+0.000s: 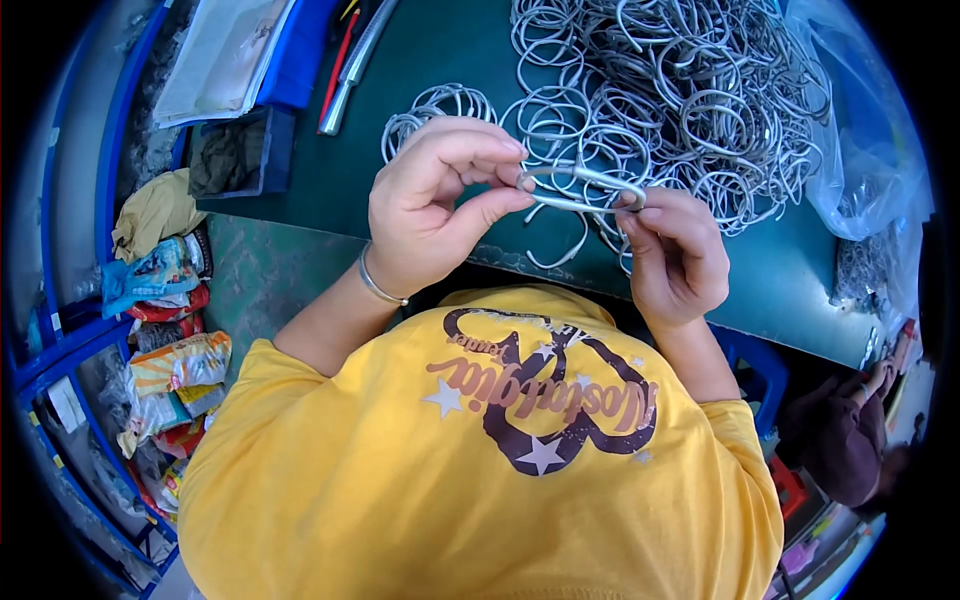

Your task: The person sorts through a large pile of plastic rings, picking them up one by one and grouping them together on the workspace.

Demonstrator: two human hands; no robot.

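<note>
Clamps opposite ends of a silver ring [570, 204] between fingertips [514, 199] of left hand [425, 200] and right hand [685, 260], above a green table [770, 285] near heaped rings [725, 90].

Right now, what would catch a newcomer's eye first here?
Probably the big tangle of silvery hoops, heaped on the green table at upper right. Next, at centre, the left hand and right hand hold one silvery ring between them. The bright yellow shirt fills the lower middle.
</note>
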